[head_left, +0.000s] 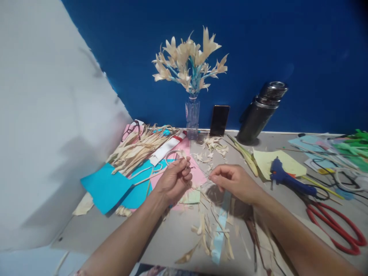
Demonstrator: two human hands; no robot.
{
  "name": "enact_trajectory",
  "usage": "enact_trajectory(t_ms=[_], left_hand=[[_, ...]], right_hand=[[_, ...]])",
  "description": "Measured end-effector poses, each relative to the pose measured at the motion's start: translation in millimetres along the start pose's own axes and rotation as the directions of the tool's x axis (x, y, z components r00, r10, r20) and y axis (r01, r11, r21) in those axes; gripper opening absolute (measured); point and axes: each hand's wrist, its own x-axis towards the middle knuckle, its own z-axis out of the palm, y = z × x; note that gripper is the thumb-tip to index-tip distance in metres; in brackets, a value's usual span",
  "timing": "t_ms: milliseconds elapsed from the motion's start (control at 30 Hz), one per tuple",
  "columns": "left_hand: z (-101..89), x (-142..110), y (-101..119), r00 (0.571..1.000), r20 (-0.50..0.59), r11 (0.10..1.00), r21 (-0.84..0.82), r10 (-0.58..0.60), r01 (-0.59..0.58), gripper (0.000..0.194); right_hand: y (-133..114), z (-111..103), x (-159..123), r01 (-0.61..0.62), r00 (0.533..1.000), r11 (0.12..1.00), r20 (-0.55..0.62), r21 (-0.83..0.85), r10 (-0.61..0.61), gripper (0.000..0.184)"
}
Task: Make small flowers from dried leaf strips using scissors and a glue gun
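Observation:
My left hand [176, 180] is closed, its thumb and fingers pinching a small pale strip of dried husk [183, 154] that pokes out above the fingertips. To its right, my right hand [237, 182] makes a pinch with thumb and forefinger; a thin strand may be between them, too fine to name. The hands are apart, over pink paper [195, 172] and husk scraps. A light blue paper strip [220, 237] lies below my right hand, with curled husk pieces [204, 230] beside it.
Dried husks [140, 147] and blue paper [107, 188] lie left. Behind stand a clear vase [192, 119] of husk flowers [189, 57], a phone [220, 120] and a tilted-looking flask [260, 115]. A blue glue gun [287, 178] and red-handled scissors [335, 226] lie right.

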Motion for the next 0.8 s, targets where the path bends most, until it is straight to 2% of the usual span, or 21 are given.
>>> enact_trajectory(t_ms=[167,400,800], left_hand=[[0.2,-1,0,1.0,0.006,0.999,-0.054,0.012,-0.011,0.024],[-3.7,0,1,1.0,0.005,0.999,-0.029,0.018,-0.018,0.026],[-4.2,0,0,0.998,0.016,0.998,0.021,0.058,-0.059,0.025]], right_hand=[[-5,13,-3,0.05,0.998,0.996,-0.026,-0.074,-0.052,0.024],[-2,21,-7,0.044,0.998,0.991,-0.033,-0.126,-0.049,0.019],[2,23,-6,0.022,0.998,0.991,-0.059,-0.134,-0.03,0.021]])
